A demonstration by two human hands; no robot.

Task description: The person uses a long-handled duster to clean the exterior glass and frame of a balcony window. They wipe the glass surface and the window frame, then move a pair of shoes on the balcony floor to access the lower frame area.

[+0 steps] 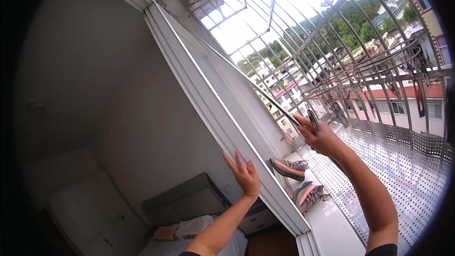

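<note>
My right hand is closed around a long thin dark pole, which slants up and left along the outside of the window. Resting against the white window frame, my left hand has its fingers spread and grips nothing. A clothespin hangs just by my right hand. Two grey and orange sneakers, one upper and one lower, lie on the white ledge between the frame and the perforated metal floor. The far end of the pole is hard to make out.
Metal security bars enclose the window outside. Round drying racks with several clips hang at the right. Beyond the ledge lies a perforated metal sheet. Inside, at the lower left, stand a bed with a grey headboard and a drawer unit.
</note>
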